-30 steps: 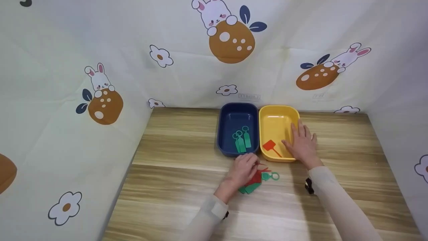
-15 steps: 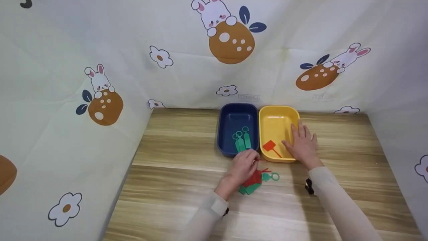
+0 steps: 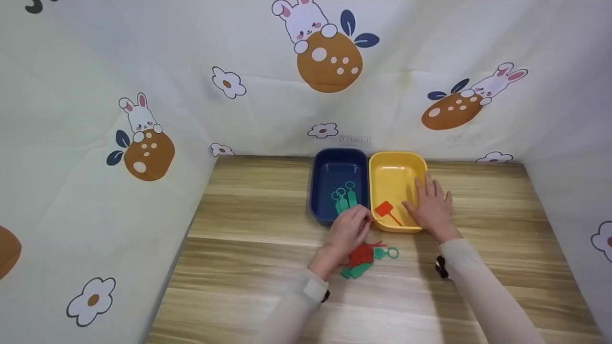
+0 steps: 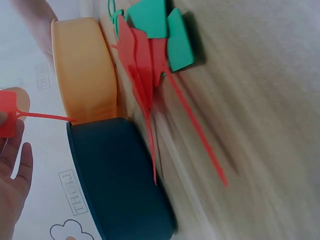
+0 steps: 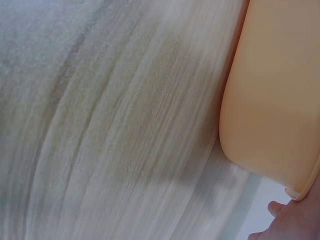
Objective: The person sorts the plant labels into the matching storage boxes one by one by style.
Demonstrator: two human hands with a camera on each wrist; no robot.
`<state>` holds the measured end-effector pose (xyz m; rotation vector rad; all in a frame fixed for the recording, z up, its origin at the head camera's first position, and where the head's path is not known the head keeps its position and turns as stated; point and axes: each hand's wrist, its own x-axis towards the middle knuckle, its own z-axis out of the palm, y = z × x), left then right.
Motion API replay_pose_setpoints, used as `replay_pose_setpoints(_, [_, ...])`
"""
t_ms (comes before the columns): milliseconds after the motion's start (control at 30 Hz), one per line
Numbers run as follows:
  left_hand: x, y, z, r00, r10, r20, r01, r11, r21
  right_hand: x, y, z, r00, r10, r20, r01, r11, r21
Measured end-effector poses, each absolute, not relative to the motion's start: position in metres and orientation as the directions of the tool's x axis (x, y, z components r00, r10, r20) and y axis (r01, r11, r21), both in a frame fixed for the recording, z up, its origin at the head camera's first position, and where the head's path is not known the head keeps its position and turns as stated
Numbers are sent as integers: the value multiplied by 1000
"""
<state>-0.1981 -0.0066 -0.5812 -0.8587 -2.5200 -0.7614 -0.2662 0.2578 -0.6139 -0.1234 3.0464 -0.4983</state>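
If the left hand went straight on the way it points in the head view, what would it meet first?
Probably the adjoining rims of the dark blue bin and yellow bin, just ahead of the left hand. Depth is unclear: the hand, pinching a red tag, might pass above them.

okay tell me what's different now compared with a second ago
The left hand has moved forward, away from the pile, carrying the pinched red tag; in the head view its tail now shows over the yellow tray's near left corner. Nothing was visibly let go. The right hand stays on that tray's right rim; the tray's red tag and the blue tray's green tags look unmoved.
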Motion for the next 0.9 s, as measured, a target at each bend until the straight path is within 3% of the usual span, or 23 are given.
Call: replay_pose_setpoints(900, [-214,9,-566,-764,438,473,635,642,430,-265,256,-611,-995,-87,-56,-67,953,-294])
